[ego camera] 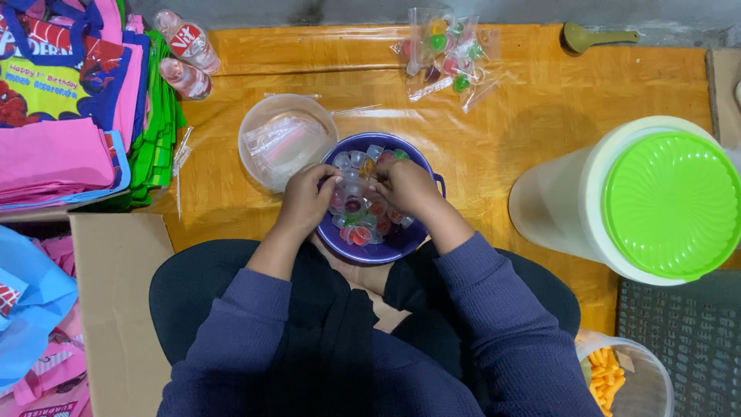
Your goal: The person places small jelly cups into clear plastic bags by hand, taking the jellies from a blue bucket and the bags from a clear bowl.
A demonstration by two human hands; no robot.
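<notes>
Now both hands in round purple bowl

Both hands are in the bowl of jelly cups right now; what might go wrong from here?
The purple bowl overhangs the table edge toward the lap; the left hand and right hand digging in it might tip it. Jelly cups could spill out. The clear bowl of plastic bags touches it and may get nudged.

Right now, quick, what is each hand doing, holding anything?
Left hand: fingers curled in the purple bowl among the small jelly cups; what it holds cannot be told.
Right hand: the same, fingers curled over the cups; hold unclear.
</notes>
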